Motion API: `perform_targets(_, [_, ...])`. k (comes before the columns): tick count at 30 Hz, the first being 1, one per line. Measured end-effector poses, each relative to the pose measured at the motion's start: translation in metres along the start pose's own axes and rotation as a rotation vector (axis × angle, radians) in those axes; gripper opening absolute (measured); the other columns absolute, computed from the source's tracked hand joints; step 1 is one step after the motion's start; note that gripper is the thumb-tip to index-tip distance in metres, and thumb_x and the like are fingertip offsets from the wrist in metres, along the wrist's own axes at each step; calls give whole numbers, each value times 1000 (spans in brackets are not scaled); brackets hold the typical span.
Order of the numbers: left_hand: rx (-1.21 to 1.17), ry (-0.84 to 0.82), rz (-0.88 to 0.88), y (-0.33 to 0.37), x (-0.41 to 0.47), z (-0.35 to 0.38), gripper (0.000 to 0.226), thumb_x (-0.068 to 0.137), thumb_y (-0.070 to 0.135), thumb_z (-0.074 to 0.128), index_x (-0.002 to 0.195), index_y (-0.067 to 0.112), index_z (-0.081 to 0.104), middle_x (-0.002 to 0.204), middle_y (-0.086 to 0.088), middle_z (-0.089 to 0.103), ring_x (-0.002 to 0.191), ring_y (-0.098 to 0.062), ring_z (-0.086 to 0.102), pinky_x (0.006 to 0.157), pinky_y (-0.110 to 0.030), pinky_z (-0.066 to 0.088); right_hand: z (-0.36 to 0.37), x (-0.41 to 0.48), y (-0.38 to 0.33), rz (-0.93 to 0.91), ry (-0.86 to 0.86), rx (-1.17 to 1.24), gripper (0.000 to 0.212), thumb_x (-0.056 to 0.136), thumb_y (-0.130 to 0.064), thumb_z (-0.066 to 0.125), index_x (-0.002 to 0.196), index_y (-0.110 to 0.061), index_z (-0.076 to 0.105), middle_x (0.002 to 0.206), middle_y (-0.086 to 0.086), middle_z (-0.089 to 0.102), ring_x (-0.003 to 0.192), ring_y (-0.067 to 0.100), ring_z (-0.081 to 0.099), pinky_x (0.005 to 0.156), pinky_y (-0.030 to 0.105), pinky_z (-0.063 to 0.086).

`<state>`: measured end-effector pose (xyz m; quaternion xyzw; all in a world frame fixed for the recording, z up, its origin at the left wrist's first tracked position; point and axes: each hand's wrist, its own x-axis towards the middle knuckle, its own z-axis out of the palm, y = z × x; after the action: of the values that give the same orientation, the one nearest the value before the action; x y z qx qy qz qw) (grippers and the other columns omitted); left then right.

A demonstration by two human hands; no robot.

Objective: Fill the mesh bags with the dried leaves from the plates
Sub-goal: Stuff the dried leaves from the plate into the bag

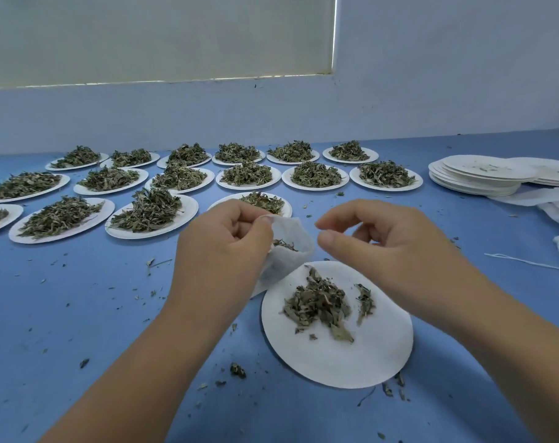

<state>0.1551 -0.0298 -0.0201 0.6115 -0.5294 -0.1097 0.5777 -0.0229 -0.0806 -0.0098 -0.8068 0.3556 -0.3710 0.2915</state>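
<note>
Mesh bag white, mouth open, few dried leaves inside.

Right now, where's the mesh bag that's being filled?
Head view, centre: the mesh bag is gripped by the left hand, mouth open, at the upper-left rim of the nearest plate, with the right hand close on its right.

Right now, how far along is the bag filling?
Done: a stack of emptied plates sits far right. In hand: the left hand holds a mesh bag with some leaves inside; the near plate has a pile of dried leaves. Left: many heaped plates behind.
</note>
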Motion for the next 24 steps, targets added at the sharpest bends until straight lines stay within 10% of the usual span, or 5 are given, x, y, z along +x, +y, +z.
perform_targets(7, [39,39,41,-1,6,-7,18,87,19,62,71,26,66,60,-10,56,42,-12,41,39,-11,33,25,-6,15,102,-379,-649,110,46,-97,30,139,-38,24,125,-17,33,118,7,33,82,29,38])
perform_targets(24, [106,27,52,-4,5,-4,18,85,16,61,70,25,65,50,-3,45,44,-6,37,44,-10,32,32,-6,11,-9,-407,-605,24,92,-43,48,109,-32,62,99,-13,44,88,11,51,70,24,41])
